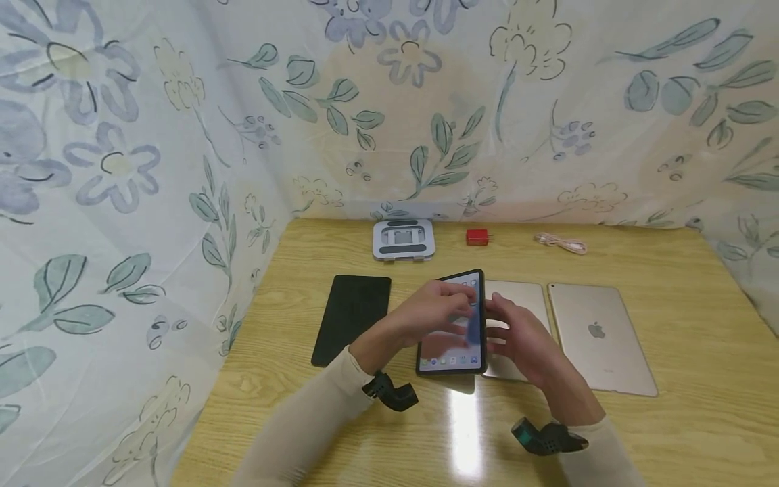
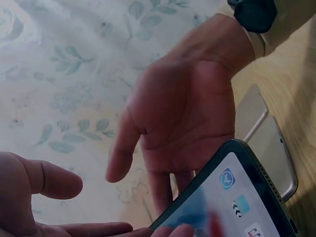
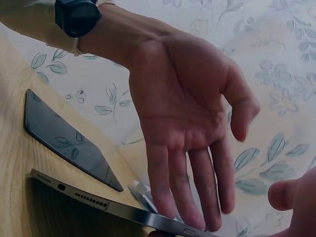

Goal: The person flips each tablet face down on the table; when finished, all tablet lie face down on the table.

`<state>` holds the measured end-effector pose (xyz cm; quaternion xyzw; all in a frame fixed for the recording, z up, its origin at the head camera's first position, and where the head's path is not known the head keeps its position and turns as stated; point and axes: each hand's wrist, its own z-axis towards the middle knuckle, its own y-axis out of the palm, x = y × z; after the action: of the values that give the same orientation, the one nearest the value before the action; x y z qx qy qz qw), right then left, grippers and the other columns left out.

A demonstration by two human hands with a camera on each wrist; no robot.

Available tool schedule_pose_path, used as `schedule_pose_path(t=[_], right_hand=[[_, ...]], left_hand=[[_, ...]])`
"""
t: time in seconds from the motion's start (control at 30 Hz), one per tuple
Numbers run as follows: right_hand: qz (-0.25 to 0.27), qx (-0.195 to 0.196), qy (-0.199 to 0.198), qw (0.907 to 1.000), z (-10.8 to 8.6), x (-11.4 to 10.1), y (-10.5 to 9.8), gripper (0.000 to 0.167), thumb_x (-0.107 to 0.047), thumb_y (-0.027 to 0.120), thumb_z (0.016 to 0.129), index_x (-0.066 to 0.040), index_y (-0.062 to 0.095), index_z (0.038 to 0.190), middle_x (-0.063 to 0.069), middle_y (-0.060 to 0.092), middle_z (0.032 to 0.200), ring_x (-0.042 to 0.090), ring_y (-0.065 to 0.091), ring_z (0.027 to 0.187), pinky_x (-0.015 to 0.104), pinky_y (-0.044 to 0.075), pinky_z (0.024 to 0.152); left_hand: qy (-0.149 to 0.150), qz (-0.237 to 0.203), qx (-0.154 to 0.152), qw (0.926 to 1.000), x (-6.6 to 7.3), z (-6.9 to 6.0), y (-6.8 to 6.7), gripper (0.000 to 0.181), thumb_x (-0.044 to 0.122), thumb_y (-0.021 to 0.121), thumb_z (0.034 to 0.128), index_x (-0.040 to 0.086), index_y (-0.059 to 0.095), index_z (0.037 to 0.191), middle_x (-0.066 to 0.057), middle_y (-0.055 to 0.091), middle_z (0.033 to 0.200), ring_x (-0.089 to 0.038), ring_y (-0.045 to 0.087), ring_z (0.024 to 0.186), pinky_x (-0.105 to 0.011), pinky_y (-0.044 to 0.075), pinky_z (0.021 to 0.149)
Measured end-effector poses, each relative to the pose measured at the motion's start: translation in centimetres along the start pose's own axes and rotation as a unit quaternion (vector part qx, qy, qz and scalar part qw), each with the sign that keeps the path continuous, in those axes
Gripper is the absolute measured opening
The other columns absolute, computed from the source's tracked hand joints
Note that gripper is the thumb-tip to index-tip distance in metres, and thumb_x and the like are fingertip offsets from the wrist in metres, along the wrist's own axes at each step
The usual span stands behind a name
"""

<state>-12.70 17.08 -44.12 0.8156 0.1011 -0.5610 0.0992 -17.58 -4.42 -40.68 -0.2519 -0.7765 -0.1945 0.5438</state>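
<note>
A tablet (image 1: 447,362) with a lit screen stands a little off the table, tilted, its dark edge seen low in the right wrist view (image 3: 126,212). Over its screen is the left hand (image 1: 429,311), fingers extended across the glass and thumb apart; the right wrist view shows this hand (image 3: 185,108) with its fingertips at the tablet's edge. Beside the right edge, the right hand (image 1: 526,338) has its fingers against the side, and its thumb points up, clear of the tablet. In the left wrist view the right hand's (image 2: 182,113) fingertips are hidden behind the tablet (image 2: 247,182).
A dark tablet (image 1: 353,318) lies left of the lit one. At the right lie two pale tablets, one (image 1: 517,297) partly covered by the right hand, the other (image 1: 602,345) with its back up. Behind are a folded stand (image 1: 404,248), a red charger (image 1: 477,237) and a pink cable (image 1: 561,242).
</note>
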Motion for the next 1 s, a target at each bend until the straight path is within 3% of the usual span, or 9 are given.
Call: schedule_pose_path(t=[0.27, 0.43, 0.6, 0.87, 1.0], right_hand=[[-0.037, 0.008, -0.034, 0.9987, -1.1, -1.4, 0.7, 0.079, -0.059, 0.026, 0.118, 0.004, 0.038, 0.166, 0.026, 0.041, 0.166, 0.036, 0.06, 0.136, 0.03, 0.063, 0.098], [-0.048, 0.001, -0.066, 0.9967, -1.5, -2.4, 1.4, 0.079, -0.057, 0.026, 0.119, 0.005, 0.04, 0.164, 0.028, 0.045, 0.161, 0.038, 0.061, 0.134, 0.031, 0.065, 0.095], [-0.057, -0.002, -0.078, 0.9953, -1.5, -3.2, 2.7, 0.076, -0.055, 0.026, 0.119, 0.005, 0.039, 0.165, 0.026, 0.043, 0.163, 0.046, 0.054, 0.141, 0.035, 0.065, 0.096], [-0.053, -0.005, -0.077, 0.9956, -0.8, -3.8, 4.7, 0.072, -0.051, 0.029, 0.12, 0.003, 0.035, 0.167, 0.022, 0.039, 0.167, 0.05, 0.048, 0.145, 0.047, 0.064, 0.103], [-0.049, -0.011, -0.083, 0.9953, -0.5, -3.6, 5.2, 0.069, -0.049, 0.03, 0.121, 0.001, 0.034, 0.169, 0.021, 0.037, 0.169, 0.049, 0.047, 0.147, 0.048, 0.064, 0.104]], left_hand=[[-0.012, -0.02, -0.006, 0.9997, 1.0, -0.8, 0.4, 0.053, 0.012, 0.052, 0.108, 0.001, 0.053, 0.16, -0.011, 0.056, 0.164, -0.034, 0.054, 0.149, -0.053, 0.062, 0.108], [-0.008, -0.023, -0.007, 0.9997, 1.8, -1.7, 0.2, 0.058, 0.013, 0.053, 0.1066, 0.003, 0.048, 0.164, -0.01, 0.052, 0.167, -0.033, 0.05, 0.151, -0.056, 0.062, 0.106], [0.0, -0.019, -0.003, 0.9998, 2.0, -2.0, -0.5, 0.059, 0.016, 0.051, 0.1099, 0.004, 0.042, 0.167, -0.012, 0.043, 0.172, -0.032, 0.048, 0.153, -0.056, 0.065, 0.101], [0.004, -0.026, 0.012, 0.9996, 1.9, -2.6, -1.9, 0.057, 0.015, 0.052, 0.1067, 0.005, 0.05, 0.163, -0.012, 0.057, 0.16, -0.032, 0.05, 0.15, -0.056, 0.066, 0.098], [0.004, -0.034, 0.021, 0.9992, 1.7, -2.9, -2.5, 0.055, 0.013, 0.053, 0.1067, 0.004, 0.052, 0.161, -0.015, 0.057, 0.16, -0.034, 0.049, 0.151, -0.057, 0.066, 0.098]])
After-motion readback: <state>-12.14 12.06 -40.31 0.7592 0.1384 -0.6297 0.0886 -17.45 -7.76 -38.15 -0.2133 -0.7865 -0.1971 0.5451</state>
